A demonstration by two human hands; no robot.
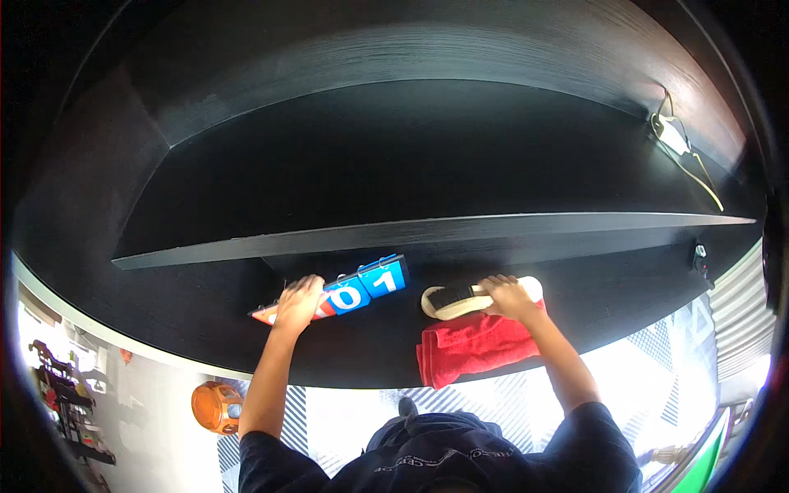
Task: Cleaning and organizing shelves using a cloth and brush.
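Observation:
My left hand grips a flip scoreboard around its left part. Its blue and red cards bear white numerals and hang from metal rings; my fingers hide some of them. To the right, my right hand is closed over the middle of a pale wooden brush with dark bristles. The bristled end points left. A folded red towel lies just below the brush, near the front edge of the black desk, and my right forearm passes over its right end.
A raised black shelf runs across the desk behind my hands. At the far right are a white power strip with cables and a small dark object. An orange stool stands on the floor at left; a green-topped table is at lower right.

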